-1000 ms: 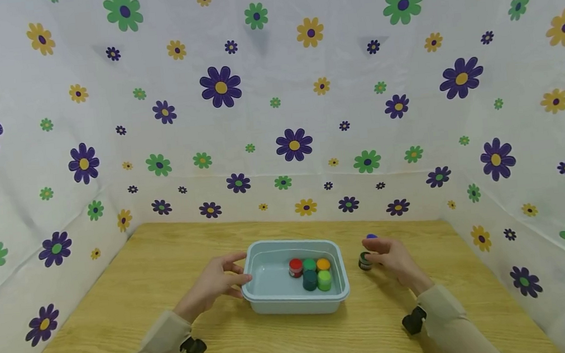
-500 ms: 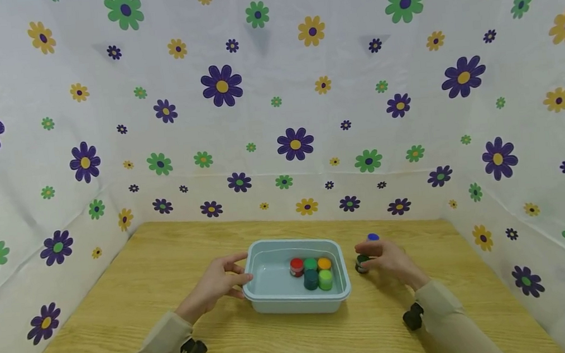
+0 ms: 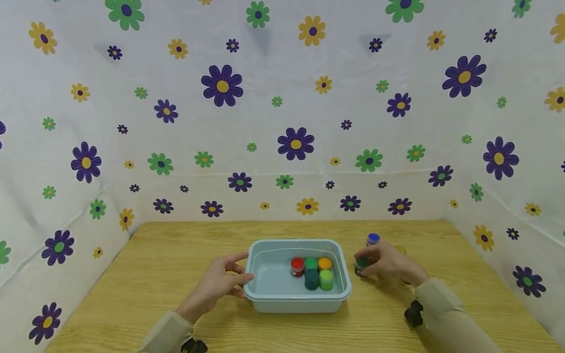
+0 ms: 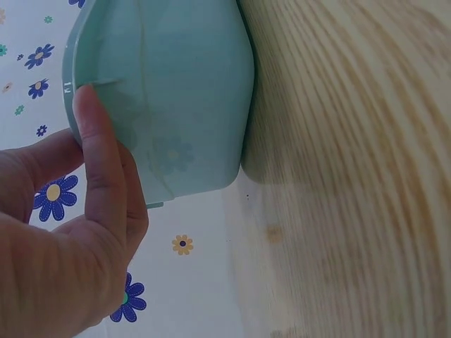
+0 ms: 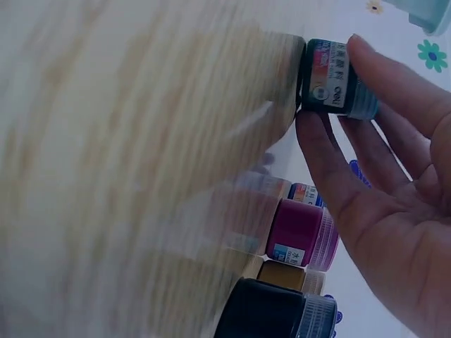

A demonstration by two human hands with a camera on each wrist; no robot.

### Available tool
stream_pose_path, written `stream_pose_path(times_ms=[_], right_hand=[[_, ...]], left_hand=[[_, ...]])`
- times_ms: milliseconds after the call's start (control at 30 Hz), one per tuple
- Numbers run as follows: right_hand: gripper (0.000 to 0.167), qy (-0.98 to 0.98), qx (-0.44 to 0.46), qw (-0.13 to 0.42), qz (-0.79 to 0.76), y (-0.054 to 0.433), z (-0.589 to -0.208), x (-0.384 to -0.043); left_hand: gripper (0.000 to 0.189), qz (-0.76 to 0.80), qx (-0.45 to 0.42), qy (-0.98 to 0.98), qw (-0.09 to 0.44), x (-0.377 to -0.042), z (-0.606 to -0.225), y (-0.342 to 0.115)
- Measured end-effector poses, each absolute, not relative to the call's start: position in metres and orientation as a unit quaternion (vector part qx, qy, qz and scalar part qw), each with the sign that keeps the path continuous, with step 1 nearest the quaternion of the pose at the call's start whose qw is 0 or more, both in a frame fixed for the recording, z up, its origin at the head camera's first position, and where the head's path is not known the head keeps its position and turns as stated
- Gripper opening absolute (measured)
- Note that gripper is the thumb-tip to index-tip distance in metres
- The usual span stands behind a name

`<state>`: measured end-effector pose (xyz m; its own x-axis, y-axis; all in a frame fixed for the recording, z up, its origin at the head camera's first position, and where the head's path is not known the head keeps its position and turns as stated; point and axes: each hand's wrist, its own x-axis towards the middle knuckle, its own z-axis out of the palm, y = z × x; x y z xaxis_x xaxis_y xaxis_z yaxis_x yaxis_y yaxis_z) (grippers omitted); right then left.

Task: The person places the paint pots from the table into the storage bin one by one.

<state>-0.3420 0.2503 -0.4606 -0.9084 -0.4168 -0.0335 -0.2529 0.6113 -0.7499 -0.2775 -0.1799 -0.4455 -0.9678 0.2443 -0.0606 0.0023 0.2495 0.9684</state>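
Note:
My left hand [image 3: 215, 286] grips the left end of a pale blue plastic tub [image 3: 296, 305]; in the left wrist view the thumb lies over its rim [image 4: 69, 63]. Inside the tub, toward its right half, stand several small paint jars, among them a red one [image 3: 297, 267], an orange-lidded one [image 3: 325, 263] and a light green one [image 3: 326, 280]. To the right of the tub, my right hand [image 3: 392, 262] holds a dark green paint jar [image 5: 330, 76] between thumb and fingers. That jar appears upright, at or very near the tabletop; its lid is partly covered by the hand.
A blue-lidded jar [image 3: 373, 238] stands just behind my right hand. The right wrist view also shows a magenta jar [image 5: 290, 229], an ochre jar [image 5: 282, 272] and a black jar [image 5: 257, 313]. Flower-printed sheeting [image 3: 277, 115] walls in the wooden table [image 3: 297, 346].
My right hand has come slightly toward me and lower, closing around the dark green jar, which has shifted a little left. More of the blue-lidded jar shows. The left hand keeps its grip on the tub.

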Motion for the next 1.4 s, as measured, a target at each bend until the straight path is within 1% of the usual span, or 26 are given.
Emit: stream_pose_path(times_ms=[200, 300, 467, 567, 833, 1000, 1233, 1400], right_hand=[[0.045, 0.872, -0.156, 0.114, -0.451, 0.251, -0.458, -0.339], [0.050, 0.856, -0.152, 0.125, -0.478, 0.252, -0.455, -0.339], [0.058, 0.845, -0.139, 0.113, -0.504, 0.247, -0.449, -0.338], [0.057, 0.839, -0.133, 0.106, -0.517, 0.240, -0.445, -0.335], [0.053, 0.820, -0.133, 0.116, -0.545, 0.230, -0.434, -0.335], [0.052, 0.805, -0.142, 0.106, -0.567, 0.223, -0.426, -0.333], [0.052, 0.797, -0.149, 0.094, -0.578, 0.206, -0.415, -0.326], [0.049, 0.794, -0.179, 0.110, -0.571, 0.191, -0.414, -0.325]], left_hand=[[0.065, 0.611, 0.073, 0.783, 0.097, -0.278, -0.447, -0.179], [0.066, 0.615, 0.071, 0.779, 0.101, -0.278, -0.448, -0.179], [0.068, 0.629, 0.072, 0.766, 0.112, -0.276, -0.447, -0.181], [0.068, 0.638, 0.070, 0.758, 0.119, -0.274, -0.449, -0.183], [0.068, 0.647, 0.074, 0.748, 0.128, -0.278, -0.450, -0.182], [0.069, 0.648, 0.075, 0.747, 0.127, -0.279, -0.449, -0.182], [0.072, 0.652, 0.075, 0.741, 0.141, -0.280, -0.449, -0.183], [0.073, 0.656, 0.081, 0.736, 0.146, -0.280, -0.449, -0.183]])
